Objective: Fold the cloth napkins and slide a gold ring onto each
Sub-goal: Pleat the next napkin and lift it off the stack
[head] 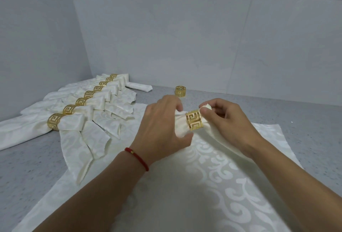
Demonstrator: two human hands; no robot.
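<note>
Head view, nearest to me, shows a flat cream napkin spread open on the grey counter; I use it as my landmark, and it is not yet folded. Just above its far half, both hands work a gathered napkin that already sits inside a gold ring. My left hand grips the bunched end left of the ring, fingers curled round the cloth. My right hand pinches the ring and the cloth tip poking through it, the rest of that napkin trailing down under the right wrist. I judge this ring is partway on and needs seating toward the middle. Left of the flat napkin lies a row of finished napkins, each banded in gold and fanned, overlapping one another and running away toward the wall; I count eight rings there. Beyond the flat napkin's far left corner, a rolled napkin lies with no ring on it. Beyond its far edge stands one loose gold ring, near the wall. So I count eight done, one in hand, and two napkins left with only one spare ring visible.
</note>
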